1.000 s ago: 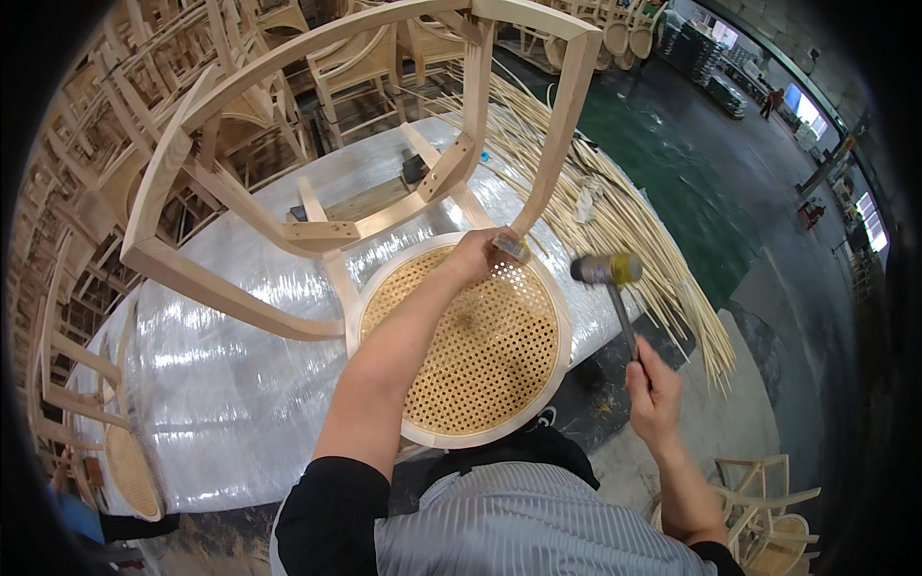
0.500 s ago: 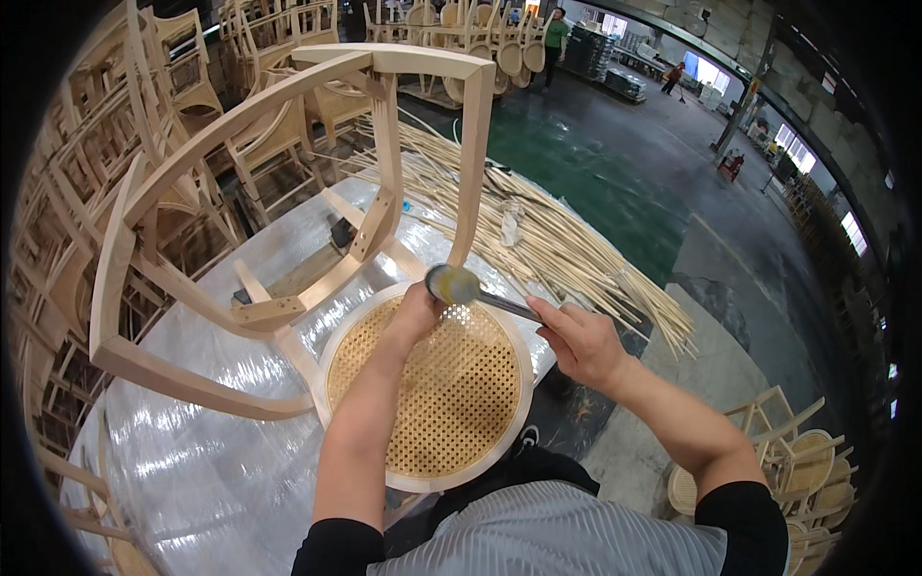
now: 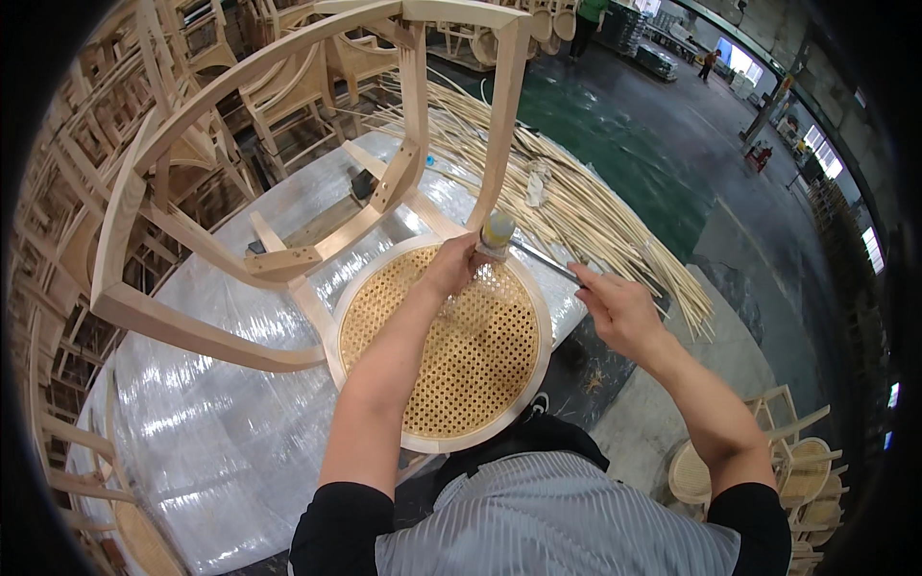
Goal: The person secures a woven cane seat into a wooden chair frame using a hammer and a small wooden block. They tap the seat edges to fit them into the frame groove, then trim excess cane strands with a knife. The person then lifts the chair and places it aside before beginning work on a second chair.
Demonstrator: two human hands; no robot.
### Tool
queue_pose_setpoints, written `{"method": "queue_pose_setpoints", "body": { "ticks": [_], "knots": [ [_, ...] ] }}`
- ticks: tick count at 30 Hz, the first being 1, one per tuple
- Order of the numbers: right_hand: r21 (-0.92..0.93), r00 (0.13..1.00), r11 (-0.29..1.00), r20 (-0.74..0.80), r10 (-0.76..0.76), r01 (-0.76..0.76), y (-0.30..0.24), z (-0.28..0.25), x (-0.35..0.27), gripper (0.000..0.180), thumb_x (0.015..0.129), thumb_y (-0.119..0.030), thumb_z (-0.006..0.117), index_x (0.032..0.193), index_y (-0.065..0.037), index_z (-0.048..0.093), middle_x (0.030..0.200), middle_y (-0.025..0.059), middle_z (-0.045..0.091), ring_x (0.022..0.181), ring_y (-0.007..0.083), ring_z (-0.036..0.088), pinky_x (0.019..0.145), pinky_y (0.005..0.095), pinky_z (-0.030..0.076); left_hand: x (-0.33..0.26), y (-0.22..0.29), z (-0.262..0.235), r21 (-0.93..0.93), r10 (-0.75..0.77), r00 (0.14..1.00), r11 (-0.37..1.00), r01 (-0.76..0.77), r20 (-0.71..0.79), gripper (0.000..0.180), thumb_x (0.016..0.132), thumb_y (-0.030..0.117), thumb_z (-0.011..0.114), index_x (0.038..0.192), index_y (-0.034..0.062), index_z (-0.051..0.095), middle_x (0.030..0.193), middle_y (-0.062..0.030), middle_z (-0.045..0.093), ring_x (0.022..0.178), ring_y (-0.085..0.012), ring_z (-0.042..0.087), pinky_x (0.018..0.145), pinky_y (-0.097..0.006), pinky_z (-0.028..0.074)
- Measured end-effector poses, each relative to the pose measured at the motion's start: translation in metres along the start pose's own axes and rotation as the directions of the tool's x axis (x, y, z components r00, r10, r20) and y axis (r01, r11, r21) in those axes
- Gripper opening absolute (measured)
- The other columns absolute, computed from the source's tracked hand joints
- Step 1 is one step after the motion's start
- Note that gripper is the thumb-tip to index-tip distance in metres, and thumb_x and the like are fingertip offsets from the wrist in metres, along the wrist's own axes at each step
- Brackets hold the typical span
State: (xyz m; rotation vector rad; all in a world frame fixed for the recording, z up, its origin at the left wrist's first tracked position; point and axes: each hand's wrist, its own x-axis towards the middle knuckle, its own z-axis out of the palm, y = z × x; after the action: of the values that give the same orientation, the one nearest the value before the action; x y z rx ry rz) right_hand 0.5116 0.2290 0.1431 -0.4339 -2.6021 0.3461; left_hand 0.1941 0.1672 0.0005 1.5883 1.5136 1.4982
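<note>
My right hand (image 3: 624,312) grips the thin metal handle of a mallet (image 3: 545,259). Its round, yellowish head (image 3: 497,228) is at the far right rim of a round chair seat (image 3: 528,408) with a woven cane panel (image 3: 461,346). Right beside that head, my left hand (image 3: 453,264) is closed at the rim; what its fingers pinch is hidden. The seat belongs to a pale wooden chair frame (image 3: 206,341) that lies tipped over, its curved rail and legs rising on the left and far side.
Plastic film covers the worktable (image 3: 221,432). A pile of thin wooden rods (image 3: 595,211) lies along its far right. Many chair frames (image 3: 279,86) are stacked at the left and back. More cane-seated chairs (image 3: 802,470) stand on the floor at right. A distant person (image 3: 709,63) is at the back.
The view has shifted, so the chair appears higher in the picture. My left hand and the mallet head have moved slightly right along the seat rim, and the head no longer covers my left fingers.
</note>
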Motion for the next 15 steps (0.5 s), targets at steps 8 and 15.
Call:
{"method": "queue_pose_setpoints", "body": {
  "ticks": [8,15],
  "knots": [
    [0.124,0.986,0.991,-0.163,-0.035,0.056,-0.022,-0.018,-0.002,0.049,0.097,-0.005,0.072,0.144,-0.012,0.064,0.082,0.0133,0.064,0.068,0.0308,0.063,0.063,0.0415,0.051,0.001,0.006,0.020,0.260,-0.117,0.991,0.961,0.096,0.064,0.035,0.092,-0.012,0.066,0.122,0.0053,0.068,0.109,-0.0162,0.075,0.100,-0.0212,0.071,0.091,-0.037,0.058],
    [-0.120,0.994,0.993,0.106,0.008,0.005,0.017,-0.007,-0.023,0.052,0.093,-0.009,0.076,0.143,-0.016,0.064,0.081,0.0109,0.063,0.067,0.0334,0.065,0.060,0.0438,0.051,0.006,0.012,0.019,0.240,-0.062,0.992,0.970,0.035,0.107,0.033,0.089,-0.008,0.070,0.119,0.0056,0.069,0.110,-0.0171,0.075,0.100,-0.0299,0.070,0.091,-0.039,0.056]
  ]
}}
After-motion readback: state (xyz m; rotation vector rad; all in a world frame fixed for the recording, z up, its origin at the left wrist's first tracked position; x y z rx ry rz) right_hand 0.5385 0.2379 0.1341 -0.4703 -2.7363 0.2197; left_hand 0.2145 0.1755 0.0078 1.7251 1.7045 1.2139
